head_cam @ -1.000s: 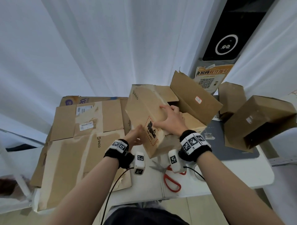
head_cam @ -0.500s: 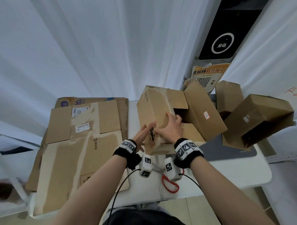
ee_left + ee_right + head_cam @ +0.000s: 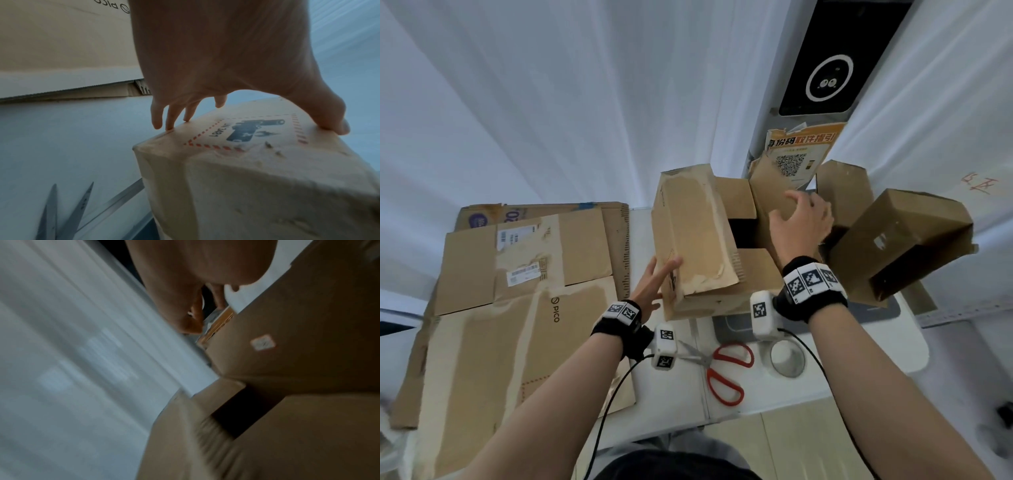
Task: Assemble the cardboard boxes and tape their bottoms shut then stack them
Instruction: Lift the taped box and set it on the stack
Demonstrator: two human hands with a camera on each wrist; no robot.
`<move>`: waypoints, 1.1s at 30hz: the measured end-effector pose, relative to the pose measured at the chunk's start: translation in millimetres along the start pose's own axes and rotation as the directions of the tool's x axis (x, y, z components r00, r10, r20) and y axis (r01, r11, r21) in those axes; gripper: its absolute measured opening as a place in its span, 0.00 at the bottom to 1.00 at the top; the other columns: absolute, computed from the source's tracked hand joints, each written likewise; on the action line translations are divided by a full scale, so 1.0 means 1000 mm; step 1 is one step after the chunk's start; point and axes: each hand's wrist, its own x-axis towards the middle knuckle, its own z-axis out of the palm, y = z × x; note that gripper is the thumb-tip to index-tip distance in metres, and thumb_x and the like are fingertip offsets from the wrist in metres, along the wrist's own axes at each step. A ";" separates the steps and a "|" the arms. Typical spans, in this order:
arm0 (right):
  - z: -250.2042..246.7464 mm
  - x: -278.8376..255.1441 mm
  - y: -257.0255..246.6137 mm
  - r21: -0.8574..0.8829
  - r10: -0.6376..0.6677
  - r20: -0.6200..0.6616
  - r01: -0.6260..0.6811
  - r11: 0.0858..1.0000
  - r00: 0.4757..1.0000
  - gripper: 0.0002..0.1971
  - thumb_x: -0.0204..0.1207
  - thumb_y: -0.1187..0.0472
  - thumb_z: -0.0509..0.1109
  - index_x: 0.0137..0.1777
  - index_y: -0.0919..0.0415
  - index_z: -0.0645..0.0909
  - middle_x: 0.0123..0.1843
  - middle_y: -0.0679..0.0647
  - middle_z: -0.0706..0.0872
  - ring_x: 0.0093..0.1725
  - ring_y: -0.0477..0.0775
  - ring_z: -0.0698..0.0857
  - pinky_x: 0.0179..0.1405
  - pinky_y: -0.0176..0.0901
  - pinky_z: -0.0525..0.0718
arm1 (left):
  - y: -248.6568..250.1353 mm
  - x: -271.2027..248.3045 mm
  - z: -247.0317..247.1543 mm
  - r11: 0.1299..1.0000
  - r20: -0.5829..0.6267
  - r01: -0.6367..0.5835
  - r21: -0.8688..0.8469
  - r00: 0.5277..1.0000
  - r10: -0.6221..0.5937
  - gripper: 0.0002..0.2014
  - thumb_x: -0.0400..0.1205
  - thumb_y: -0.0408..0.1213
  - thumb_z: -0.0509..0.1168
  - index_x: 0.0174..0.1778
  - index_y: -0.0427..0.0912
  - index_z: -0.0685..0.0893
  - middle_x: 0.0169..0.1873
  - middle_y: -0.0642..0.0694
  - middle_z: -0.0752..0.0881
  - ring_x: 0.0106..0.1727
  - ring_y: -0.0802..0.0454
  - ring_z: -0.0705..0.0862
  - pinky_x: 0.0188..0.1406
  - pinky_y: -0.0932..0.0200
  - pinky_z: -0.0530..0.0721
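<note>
A brown cardboard box (image 3: 695, 233) stands on the white table (image 3: 681, 397) with its upper flaps apart and a dark opening between them. My left hand (image 3: 654, 286) lies against its left side. In the left wrist view the fingers (image 3: 170, 118) and thumb span the printed panel (image 3: 246, 133), fingertips touching its edges. My right hand (image 3: 801, 222) hovers at the raised right flap (image 3: 770, 192), with fingers loosely curved and nothing in them. The right wrist view is blurred and shows that flap (image 3: 287, 345) with a small sticker beside the hand.
Flattened cardboard sheets (image 3: 517, 308) cover the left of the table. Red-handled scissors (image 3: 726, 371) and a tape roll (image 3: 787, 358) lie near the front edge. Two assembled boxes (image 3: 900, 240) are stacked at the right, by a grey mat (image 3: 876, 310). White curtains hang behind.
The box has turned so that its long flap now faces up. My right hand left the box's near face and moved up and right to the raised flap. My left hand stays at the left side.
</note>
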 end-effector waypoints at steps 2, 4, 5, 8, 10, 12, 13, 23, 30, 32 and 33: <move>-0.010 0.003 0.008 0.014 0.104 0.065 -0.105 0.994 0.992 0.28 0.78 0.59 0.70 0.79 0.53 0.69 0.79 0.62 0.71 0.78 0.67 0.72 0.77 0.63 0.68 | -0.001 0.002 0.000 1.000 0.009 -0.017 -0.014 1.000 0.017 0.66 0.54 0.74 0.73 0.87 0.63 0.47 0.86 0.44 0.58 0.83 0.35 0.62 0.78 0.34 0.62; -0.008 0.001 0.014 -0.035 0.134 0.164 -0.130 0.991 0.977 0.30 0.80 0.61 0.67 0.82 0.54 0.65 0.74 0.61 0.78 0.71 0.67 0.79 0.67 0.60 0.76 | -0.001 0.004 0.001 0.999 0.019 -0.031 -0.029 0.999 0.031 0.66 0.55 0.74 0.73 0.87 0.62 0.48 0.86 0.46 0.59 0.84 0.38 0.61 0.78 0.37 0.63; -0.005 -0.001 0.015 -0.107 0.098 0.205 -0.078 0.991 0.974 0.29 0.80 0.62 0.67 0.81 0.53 0.67 0.70 0.60 0.82 0.69 0.67 0.80 0.65 0.58 0.78 | 0.000 0.004 0.002 0.999 0.022 -0.035 -0.036 0.999 0.036 0.65 0.56 0.74 0.73 0.87 0.61 0.48 0.86 0.46 0.59 0.83 0.39 0.61 0.77 0.38 0.63; 0.008 -0.010 0.014 -0.244 -0.021 0.283 0.093 0.965 0.959 0.26 0.78 0.63 0.69 0.77 0.48 0.75 0.66 0.58 0.85 0.64 0.66 0.83 0.60 0.56 0.82 | 0.004 0.007 0.007 0.999 0.036 -0.045 -0.019 0.998 0.046 0.64 0.56 0.74 0.72 0.87 0.60 0.51 0.86 0.48 0.60 0.83 0.41 0.62 0.78 0.40 0.64; 0.013 -0.014 0.015 -0.287 -0.040 0.305 0.132 0.949 0.951 0.26 0.78 0.61 0.70 0.76 0.47 0.75 0.65 0.59 0.83 0.63 0.67 0.84 0.58 0.57 0.83 | 0.006 0.008 0.013 0.999 0.057 -0.044 0.003 0.997 0.043 0.64 0.56 0.75 0.73 0.87 0.60 0.53 0.86 0.48 0.60 0.83 0.40 0.62 0.80 0.37 0.63; 0.014 -0.014 0.019 -0.283 -0.024 0.307 0.115 0.952 0.951 0.25 0.78 0.58 0.70 0.76 0.47 0.75 0.66 0.59 0.81 0.64 0.68 0.82 0.60 0.60 0.82 | 0.004 0.010 0.019 0.999 0.073 -0.035 0.003 0.997 0.035 0.65 0.54 0.76 0.73 0.87 0.60 0.54 0.85 0.47 0.62 0.81 0.38 0.65 0.80 0.35 0.63; 0.014 -0.013 0.023 -0.265 -0.012 0.307 0.097 0.959 0.952 0.24 0.79 0.56 0.69 0.76 0.47 0.75 0.66 0.60 0.80 0.65 0.68 0.81 0.62 0.61 0.81 | 0.003 0.010 0.023 1.000 0.083 -0.024 0.004 0.996 0.023 0.65 0.54 0.76 0.73 0.87 0.61 0.53 0.85 0.46 0.62 0.81 0.37 0.65 0.79 0.35 0.63; 0.024 -0.004 0.038 -0.324 0.153 0.432 -0.005 0.946 0.889 0.34 0.82 0.48 0.62 0.85 0.42 0.52 0.76 0.62 0.71 0.73 0.71 0.72 0.68 0.61 0.73 | -0.005 0.027 0.065 0.998 0.124 -0.002 0.067 0.992 -0.006 0.37 0.83 0.61 0.64 0.87 0.61 0.57 0.84 0.52 0.64 0.83 0.42 0.64 0.78 0.32 0.62; 0.031 -0.005 0.059 -0.471 0.178 0.400 0.035 0.882 0.899 0.33 0.82 0.65 0.62 0.83 0.45 0.56 0.76 0.63 0.63 0.72 0.70 0.66 0.62 0.61 0.74 | 0.008 0.052 0.089 0.945 0.161 -0.194 0.263 0.975 0.155 0.33 0.87 0.50 0.61 0.87 0.57 0.57 0.71 0.44 0.82 0.66 0.45 0.83 0.66 0.46 0.83; 0.031 -0.002 0.060 -0.491 0.176 0.377 0.035 0.870 0.909 0.35 0.81 0.67 0.64 0.84 0.46 0.56 0.76 0.64 0.63 0.72 0.70 0.66 0.65 0.62 0.73 | 0.010 0.055 0.093 0.939 0.224 -0.208 0.275 0.963 0.147 0.37 0.84 0.50 0.62 0.88 0.56 0.53 0.76 0.46 0.77 0.73 0.48 0.79 0.76 0.46 0.75; 0.031 -0.001 0.060 -0.498 0.163 0.370 0.047 0.866 0.915 0.36 0.80 0.67 0.65 0.84 0.47 0.55 0.76 0.65 0.63 0.72 0.71 0.66 0.67 0.62 0.72 | 0.013 0.053 0.093 0.944 0.254 -0.217 0.249 0.955 0.153 0.36 0.85 0.48 0.61 0.88 0.54 0.53 0.78 0.50 0.75 0.76 0.50 0.76 0.78 0.49 0.72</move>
